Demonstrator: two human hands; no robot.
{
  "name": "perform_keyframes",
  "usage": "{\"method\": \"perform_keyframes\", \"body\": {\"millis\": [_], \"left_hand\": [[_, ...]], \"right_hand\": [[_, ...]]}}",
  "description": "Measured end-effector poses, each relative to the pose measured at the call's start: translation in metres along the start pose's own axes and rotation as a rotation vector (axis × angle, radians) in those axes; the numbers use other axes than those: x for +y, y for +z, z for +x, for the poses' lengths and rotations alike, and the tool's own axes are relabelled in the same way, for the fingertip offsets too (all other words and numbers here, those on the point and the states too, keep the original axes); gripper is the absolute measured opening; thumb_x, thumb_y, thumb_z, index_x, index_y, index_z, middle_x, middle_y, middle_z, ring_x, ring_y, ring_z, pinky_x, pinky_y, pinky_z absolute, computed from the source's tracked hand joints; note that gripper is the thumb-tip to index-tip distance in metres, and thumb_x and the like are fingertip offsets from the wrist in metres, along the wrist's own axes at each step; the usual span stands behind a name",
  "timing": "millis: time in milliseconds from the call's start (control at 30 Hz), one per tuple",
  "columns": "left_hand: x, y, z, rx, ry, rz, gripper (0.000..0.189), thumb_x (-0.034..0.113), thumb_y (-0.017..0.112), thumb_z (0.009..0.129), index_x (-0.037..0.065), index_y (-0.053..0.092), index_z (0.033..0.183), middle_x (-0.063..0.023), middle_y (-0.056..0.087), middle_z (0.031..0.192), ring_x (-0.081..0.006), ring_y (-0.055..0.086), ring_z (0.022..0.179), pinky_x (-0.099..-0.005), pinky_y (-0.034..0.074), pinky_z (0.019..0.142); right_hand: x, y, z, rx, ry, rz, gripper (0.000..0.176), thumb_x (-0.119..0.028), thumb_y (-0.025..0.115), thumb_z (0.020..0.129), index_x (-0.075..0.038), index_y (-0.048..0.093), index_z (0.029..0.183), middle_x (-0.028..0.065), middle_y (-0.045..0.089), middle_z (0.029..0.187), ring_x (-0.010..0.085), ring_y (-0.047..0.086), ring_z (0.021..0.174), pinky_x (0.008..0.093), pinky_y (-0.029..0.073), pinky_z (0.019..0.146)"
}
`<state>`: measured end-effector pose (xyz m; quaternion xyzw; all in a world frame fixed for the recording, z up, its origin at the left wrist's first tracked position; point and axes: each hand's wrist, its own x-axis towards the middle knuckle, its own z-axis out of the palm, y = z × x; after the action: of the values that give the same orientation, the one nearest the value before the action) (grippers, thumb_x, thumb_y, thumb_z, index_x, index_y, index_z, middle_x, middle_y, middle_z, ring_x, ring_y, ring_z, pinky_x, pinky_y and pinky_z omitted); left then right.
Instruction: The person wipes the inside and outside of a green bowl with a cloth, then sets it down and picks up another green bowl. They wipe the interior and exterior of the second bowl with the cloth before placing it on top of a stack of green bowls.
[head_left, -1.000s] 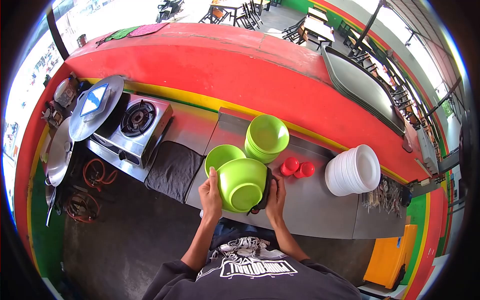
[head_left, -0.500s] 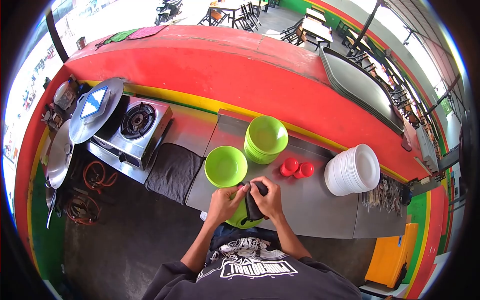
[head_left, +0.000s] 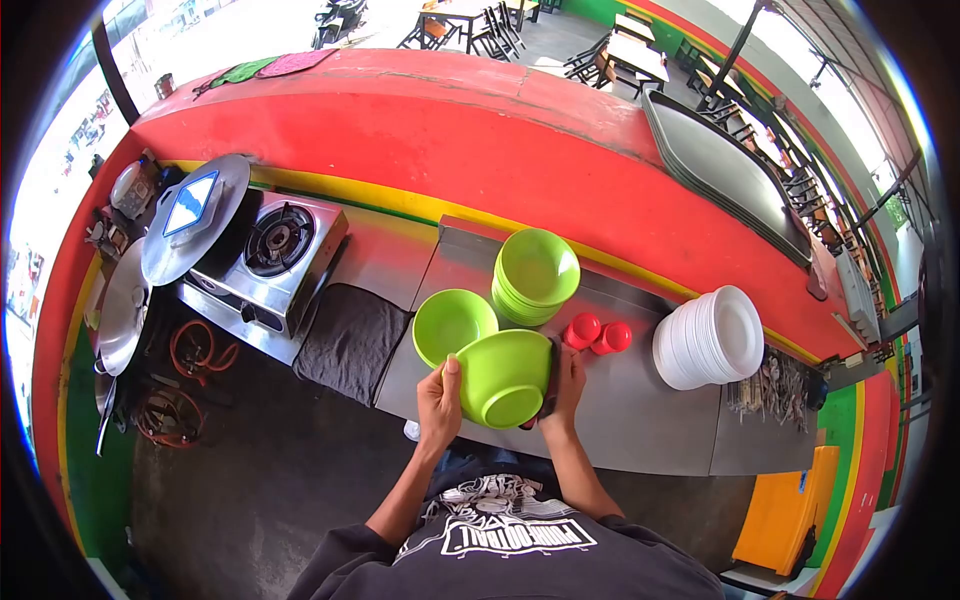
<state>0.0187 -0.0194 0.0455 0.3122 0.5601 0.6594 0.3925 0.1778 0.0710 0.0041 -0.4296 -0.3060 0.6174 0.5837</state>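
Note:
A light green bowl [head_left: 500, 375] is held up in front of me on its side, its base turned toward me. My left hand [head_left: 440, 405] grips its left edge, thumb on the outside. At the bowl's right edge my right hand [head_left: 565, 388] is closed around a dark cloth [head_left: 549, 385], which presses against the bowl. Part of the cloth is hidden behind the bowl and fingers. Just beyond, another green bowl [head_left: 450, 325] stands on the metal counter [head_left: 640, 420]. A stack of green bowls [head_left: 537, 275] rises behind it.
Two red containers [head_left: 597, 334] and a stack of white plates [head_left: 708, 338] stand to the right, with cutlery [head_left: 770, 395] beyond. At left lie a folded dark cloth [head_left: 350, 345], a gas stove [head_left: 275, 250] and a wok [head_left: 123, 308]. A red wall [head_left: 420, 130] borders the counter's back.
The bowl has come up from low against my body and turned so its base shows. My left hand has moved from the cloth to the bowl's edge; the right keeps the cloth.

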Motion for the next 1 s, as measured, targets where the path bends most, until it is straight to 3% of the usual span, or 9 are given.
{"method": "perform_keyframes", "body": {"millis": [133,233,267,367,500,533,667,767,1000], "left_hand": [[-0.002,-0.008,0.009,-0.068,-0.033,0.390,0.049,0.039,0.056,0.102,-0.004,0.067,0.083,-0.0080,0.058,0.055,-0.0115,0.053,0.050,-0.0320,0.041,0.050],[0.016,0.002,0.004,-0.124,0.047,0.726,0.046,0.042,0.062,0.097,0.000,0.067,0.079,-0.0203,0.056,0.056,-0.0335,0.059,0.050,-0.0426,0.043,0.051],[0.015,0.007,0.001,-0.129,0.082,0.759,0.044,0.043,0.063,0.095,0.003,0.068,0.078,-0.0240,0.059,0.062,-0.0451,0.058,0.060,-0.0490,0.044,0.054],[0.012,0.010,0.000,-0.124,0.060,0.710,0.044,0.041,0.063,0.095,0.002,0.066,0.076,-0.0237,0.058,0.062,-0.0444,0.058,0.060,-0.0483,0.043,0.053],[-0.002,0.001,0.002,-0.048,-0.009,0.551,0.048,0.040,0.064,0.097,-0.002,0.062,0.074,-0.0192,0.045,0.053,-0.0198,0.047,0.045,-0.0406,0.037,0.048],[-0.009,-0.002,0.005,-0.021,-0.004,0.441,0.052,0.040,0.060,0.100,-0.003,0.062,0.071,-0.0082,0.044,0.050,-0.0064,0.039,0.052,-0.0333,0.034,0.047],[-0.002,-0.011,0.008,0.095,-0.143,-0.025,0.057,0.043,0.048,0.106,-0.001,0.068,0.075,0.0045,0.060,0.068,-0.0015,0.046,0.060,-0.0230,0.036,0.052],[0.011,0.001,0.014,0.284,-0.158,-0.281,0.057,0.045,0.047,0.106,-0.001,0.070,0.081,0.0008,0.064,0.071,-0.0026,0.050,0.061,-0.0224,0.040,0.054],[0.003,-0.004,0.011,0.100,-0.145,-0.025,0.057,0.043,0.050,0.106,-0.004,0.069,0.079,0.0047,0.057,0.065,-0.0019,0.045,0.060,-0.0224,0.036,0.052]], "right_hand": [[-0.034,0.032,-0.030,-0.099,-0.351,-0.562,0.017,-0.013,0.057,0.099,0.000,0.059,0.110,0.0055,0.065,0.097,0.0129,0.062,0.087,0.0296,0.051,0.080],[-0.033,0.040,-0.039,-0.233,-0.452,-0.794,0.020,-0.011,0.061,0.093,0.000,0.062,0.110,0.0147,0.068,0.100,0.0263,0.067,0.088,0.0375,0.051,0.083],[-0.033,0.043,-0.042,-0.296,-0.567,-0.880,0.019,-0.009,0.060,0.093,0.000,0.062,0.109,0.0147,0.067,0.097,0.0264,0.066,0.089,0.0372,0.051,0.081],[-0.038,0.046,-0.042,-0.372,-0.569,-0.899,0.020,-0.011,0.061,0.092,0.000,0.064,0.108,0.0173,0.068,0.099,0.0321,0.067,0.091,0.0382,0.051,0.083],[-0.040,0.044,-0.033,-0.373,-0.522,-0.797,0.022,-0.013,0.064,0.091,-0.002,0.064,0.110,0.0146,0.068,0.097,0.0291,0.067,0.089,0.0380,0.051,0.082],[-0.040,0.042,-0.031,-0.349,-0.476,-0.752,0.023,-0.013,0.064,0.092,-0.001,0.064,0.111,0.0138,0.069,0.097,0.0260,0.067,0.089,0.0362,0.051,0.083],[-0.032,0.022,-0.021,-0.251,-0.275,-0.556,0.024,-0.018,0.055,0.101,0.001,0.061,0.115,0.0072,0.066,0.097,0.0137,0.060,0.090,0.0294,0.048,0.084],[-0.019,0.004,-0.017,-0.255,-0.200,-0.514,0.025,-0.020,0.050,0.105,0.000,0.058,0.117,0.0063,0.062,0.099,0.0124,0.057,0.093,0.0281,0.046,0.086],[-0.029,0.014,-0.021,-0.249,-0.323,-0.502,0.024,-0.016,0.051,0.103,0.001,0.057,0.119,0.0088,0.060,0.104,0.0153,0.057,0.098,0.0302,0.045,0.089]]}}
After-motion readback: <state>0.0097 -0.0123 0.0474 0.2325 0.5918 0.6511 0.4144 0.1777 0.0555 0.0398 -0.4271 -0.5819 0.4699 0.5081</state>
